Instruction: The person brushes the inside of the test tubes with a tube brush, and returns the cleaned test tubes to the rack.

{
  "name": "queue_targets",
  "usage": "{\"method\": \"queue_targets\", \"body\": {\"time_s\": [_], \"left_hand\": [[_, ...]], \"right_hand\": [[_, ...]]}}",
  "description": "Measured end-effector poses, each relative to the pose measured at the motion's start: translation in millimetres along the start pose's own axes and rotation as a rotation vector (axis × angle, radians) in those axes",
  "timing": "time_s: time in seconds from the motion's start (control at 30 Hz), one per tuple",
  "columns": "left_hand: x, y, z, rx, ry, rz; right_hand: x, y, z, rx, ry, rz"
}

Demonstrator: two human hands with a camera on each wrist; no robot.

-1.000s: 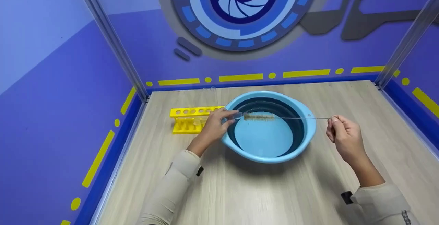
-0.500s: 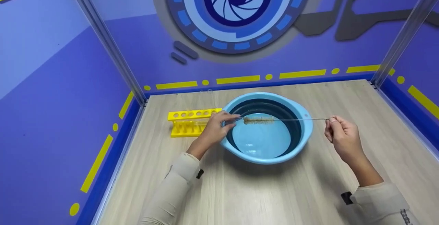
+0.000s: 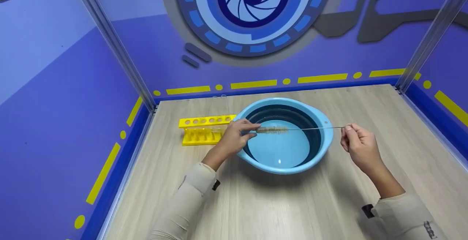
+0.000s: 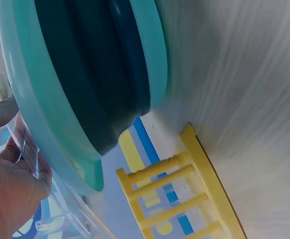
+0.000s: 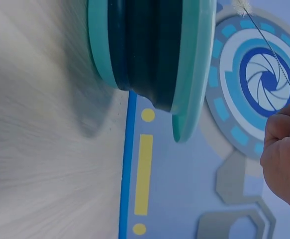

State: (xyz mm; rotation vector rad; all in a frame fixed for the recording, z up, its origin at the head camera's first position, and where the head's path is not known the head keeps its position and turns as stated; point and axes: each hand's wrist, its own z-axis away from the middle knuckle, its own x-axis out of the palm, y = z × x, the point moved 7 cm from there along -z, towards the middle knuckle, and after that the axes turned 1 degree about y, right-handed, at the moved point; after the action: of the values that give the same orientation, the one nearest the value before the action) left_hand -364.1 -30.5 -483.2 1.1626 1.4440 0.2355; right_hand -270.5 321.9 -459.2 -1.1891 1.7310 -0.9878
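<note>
My left hand (image 3: pixel 233 137) holds a clear test tube (image 4: pixel 60 199) over the left side of the blue basin (image 3: pixel 292 171). The tube lies about level, its closed end pointing left across the rack. Opposite, my right hand (image 3: pixel 361 146) pinches the thin wire handle of a test tube brush (image 3: pixel 275 130) between thumb and fingers. The brush's tan bristles are above the basin, their left end at the tube's mouth by my left fingertips. How far the bristles reach inside is hard to tell. In the right wrist view, the twisted wire (image 5: pixel 274 52) runs up to pale bristles.
A yellow test tube rack (image 3: pixel 199 142) stands left of the basin, partly behind my left hand. Faint clear tubes (image 3: pixel 220 102) rise at its right end. Patterned blue walls (image 3: pixel 128 49) enclose the wooden table (image 3: pixel 270 207) at the back and sides.
My right hand has moved left, bringing the brush closer to my left hand. My left hand has shifted slightly right with the test tube. The head view has tilted a little.
</note>
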Motion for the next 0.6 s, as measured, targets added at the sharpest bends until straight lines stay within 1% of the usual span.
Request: {"method": "queue_targets", "body": {"time_s": [0.07, 0.17, 0.27, 0.37, 0.5, 0.6], "left_hand": [[1.3, 3.4, -0.9, 0.012, 0.001, -0.004], [2.2, 6.5, -2.1, 0.018, 0.008, -0.005], [2.7, 9.1, -2.9, 0.017, 0.017, -0.002], [3.5, 10.8, -3.5, 0.003, 0.022, -0.008], [5.0, 12.6, -4.3, -0.023, 0.021, -0.025], [5.6, 15.7, -5.0, -0.023, 0.015, -0.04]], "right_hand": [[3, -1, 0, 0.008, -0.003, 0.014], [7, -5, -1, -0.016, -0.021, 0.01], [12, -7, 0, -0.044, -0.048, 0.039], [16, -8, 0, -0.065, -0.065, 0.073], [22, -10, 0, -0.097, -0.087, 0.069], [27, -12, 0, -0.13, -0.091, 0.096]]}}
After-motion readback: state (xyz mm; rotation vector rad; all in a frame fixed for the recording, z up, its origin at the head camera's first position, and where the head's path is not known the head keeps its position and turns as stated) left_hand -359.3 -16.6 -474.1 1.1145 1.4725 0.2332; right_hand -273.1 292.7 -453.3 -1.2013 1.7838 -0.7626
